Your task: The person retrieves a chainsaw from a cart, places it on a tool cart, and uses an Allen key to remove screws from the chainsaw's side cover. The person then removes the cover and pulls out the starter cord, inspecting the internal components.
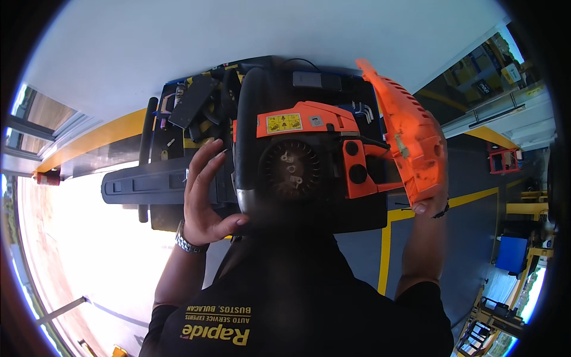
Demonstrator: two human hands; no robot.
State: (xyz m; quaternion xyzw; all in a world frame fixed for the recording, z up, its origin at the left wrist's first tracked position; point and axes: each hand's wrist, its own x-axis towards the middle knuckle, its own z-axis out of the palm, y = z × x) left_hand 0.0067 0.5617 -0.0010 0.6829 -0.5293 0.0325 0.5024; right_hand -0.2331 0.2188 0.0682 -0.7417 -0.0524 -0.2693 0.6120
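A chainsaw (309, 119) with an orange top lies on a dark work surface. Its bladed flywheel (291, 169) is exposed on the side facing up. To the left, a black guide-bar cover (143, 181) extends from the saw. My left hand (203, 193) is beside the saw's black front handle (253, 101), fingers stretched and thumb apart, over the bar cover; nothing shows in it. On the right, my right hand (423, 207) grips an orange starter cover (413, 137) by its lower end, holding it tilted beside the rear handle (369, 185). Most of that hand is hidden behind the cover.
Behind the bar cover sit a black box-like object (193, 100) and assorted small tools. A dark grey flat case (317, 80) lies at the back, with hex keys (364, 112) to its right. A white wall (238, 30) stands beyond; yellow lines cross the floor.
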